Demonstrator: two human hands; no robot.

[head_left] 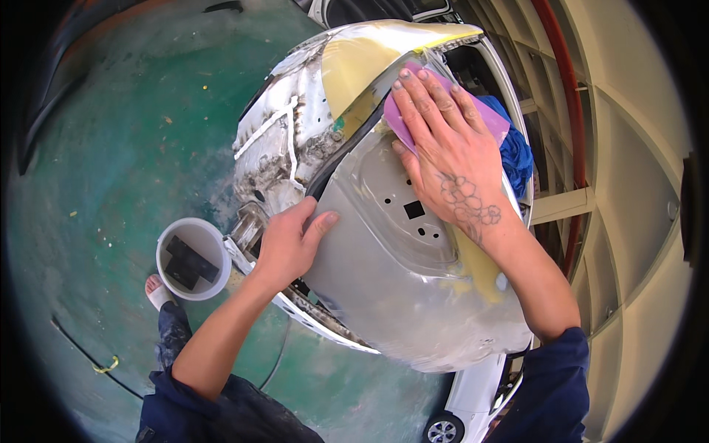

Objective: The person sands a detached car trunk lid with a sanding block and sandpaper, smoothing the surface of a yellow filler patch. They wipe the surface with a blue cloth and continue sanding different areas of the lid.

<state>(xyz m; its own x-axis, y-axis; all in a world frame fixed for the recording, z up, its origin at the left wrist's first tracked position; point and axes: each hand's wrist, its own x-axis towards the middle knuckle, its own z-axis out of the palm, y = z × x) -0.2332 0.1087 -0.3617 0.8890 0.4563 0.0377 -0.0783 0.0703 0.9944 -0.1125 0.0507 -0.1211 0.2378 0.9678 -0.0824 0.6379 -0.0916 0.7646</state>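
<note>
My right hand (454, 151) lies flat, fingers stretched out, on a purple sheet (495, 122) that looks like sandpaper, pressing it against the upper right of a grey car trunk lid (354, 258). Most of the sheet is hidden beneath the palm. The lid has a recessed area with a square hole and several small round ones, and yellowish filler at its right. At the lid's left edge my left hand (288, 240) is closed, thumb on the grey surface, other fingers curled into the gap and mostly hidden.
Beyond the lid is a bare, scuffed fender (281, 140) with white sealer lines and yellow filler (362, 66). Blue cloth (515, 155) is bunched beside my right hand. A white bucket (225, 247) with dark pieces inside stands on the green floor, near a black hose (96, 362).
</note>
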